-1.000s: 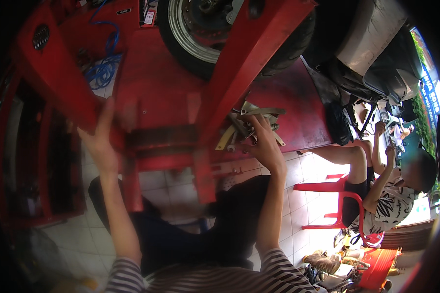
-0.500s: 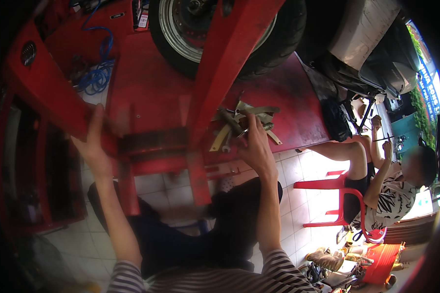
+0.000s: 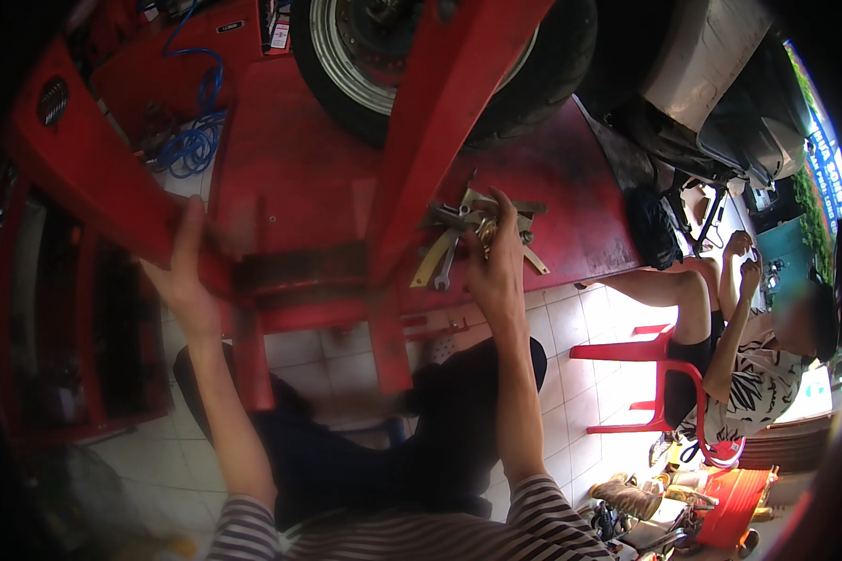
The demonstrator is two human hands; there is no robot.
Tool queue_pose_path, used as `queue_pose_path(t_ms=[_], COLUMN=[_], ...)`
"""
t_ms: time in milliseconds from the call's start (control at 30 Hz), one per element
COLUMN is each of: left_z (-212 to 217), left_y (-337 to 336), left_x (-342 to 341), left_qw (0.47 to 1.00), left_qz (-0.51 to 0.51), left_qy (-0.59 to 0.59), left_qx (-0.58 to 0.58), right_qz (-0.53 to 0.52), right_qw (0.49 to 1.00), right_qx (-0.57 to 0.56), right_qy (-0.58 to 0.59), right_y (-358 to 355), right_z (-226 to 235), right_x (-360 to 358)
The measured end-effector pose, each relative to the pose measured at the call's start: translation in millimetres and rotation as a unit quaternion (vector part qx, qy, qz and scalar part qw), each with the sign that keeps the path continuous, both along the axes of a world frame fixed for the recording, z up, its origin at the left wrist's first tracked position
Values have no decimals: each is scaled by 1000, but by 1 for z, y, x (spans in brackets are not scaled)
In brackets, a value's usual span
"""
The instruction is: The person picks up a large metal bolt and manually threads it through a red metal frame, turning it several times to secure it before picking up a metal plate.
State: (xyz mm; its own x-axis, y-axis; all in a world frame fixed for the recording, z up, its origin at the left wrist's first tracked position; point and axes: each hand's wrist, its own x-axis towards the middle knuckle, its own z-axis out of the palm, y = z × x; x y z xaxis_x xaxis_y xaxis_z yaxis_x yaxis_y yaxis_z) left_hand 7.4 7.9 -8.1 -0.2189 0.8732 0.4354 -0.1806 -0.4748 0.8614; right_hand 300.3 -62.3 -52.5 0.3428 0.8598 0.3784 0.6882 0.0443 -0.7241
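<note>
My left hand (image 3: 185, 290) grips the lower part of a red metal frame (image 3: 103, 168), thumb on its near side and a finger stretched up along it. My right hand (image 3: 500, 266) reaches over a pile of metal tools on a red platform (image 3: 318, 196). Its thumb and index finger are apart, touching the pile; the other fingers are partly hidden. In the pile lie a combination wrench (image 3: 447, 266), flat yellowish metal strips (image 3: 429, 262) and brass-coloured pieces (image 3: 486, 229).
A red post (image 3: 430, 131) slants up between my hands, before a motorcycle wheel (image 3: 346, 84). Blue hose (image 3: 192, 150) lies coiled at the left. To the right, another person (image 3: 758, 374) sits on a red plastic chair (image 3: 627, 352). Parts (image 3: 627, 496) are heaped at lower right.
My right hand has shifted slightly over the tools, its index finger now stretched farther up. A wrench shows more plainly. The left hand keeps its place on the frame.
</note>
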Motion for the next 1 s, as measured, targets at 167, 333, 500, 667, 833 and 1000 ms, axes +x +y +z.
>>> queue_pose_path(t_ms=[167, 333, 500, 667, 833, 1000], left_z=[1, 1, 2, -1, -4, -4], left_y=[-1, -2, -2, -1, 3, 2], left_x=[1, 1, 0, -1, -4, -4], left_qw=[1000, 1000, 1000, 1000, 999, 1000], left_qz=[16, 19, 12, 12, 10, 10], left_qy=[-12, -13, 11, 11, 27, 20], left_qx=[-5, -11, 6, 0, 27, 21], right_qz=[-21, -44, -33, 45, 96, 105], right_qw=[998, 991, 977, 921, 848, 830], right_qx=[-5, 30, 46, 15, -57, -64], right_qy=[62, 120, 208, 387, 518, 544], right_y=[2, 3, 5, 8, 11, 9], right_z=[-2, -3, -4, -5, -8, -2], right_x=[4, 8, 5, 6, 1, -13])
